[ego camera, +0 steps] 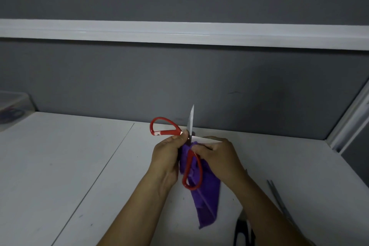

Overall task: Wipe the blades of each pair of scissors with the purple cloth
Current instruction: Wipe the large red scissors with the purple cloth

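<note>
Red-handled scissors are held spread wide above the white table, one blade pointing up, the other pointing right. My left hand grips them at the pivot. My right hand holds the purple cloth around the right-pointing blade, whose tip shows past my fingers. The rest of the cloth hangs down between my forearms, behind the lower red handle loop.
A black-handled pair of scissors lies at the bottom right, partly under my right forearm. A thin grey pair lies further right. A clear plastic box stands at the far left against the grey partition. The white table has a seam running diagonally.
</note>
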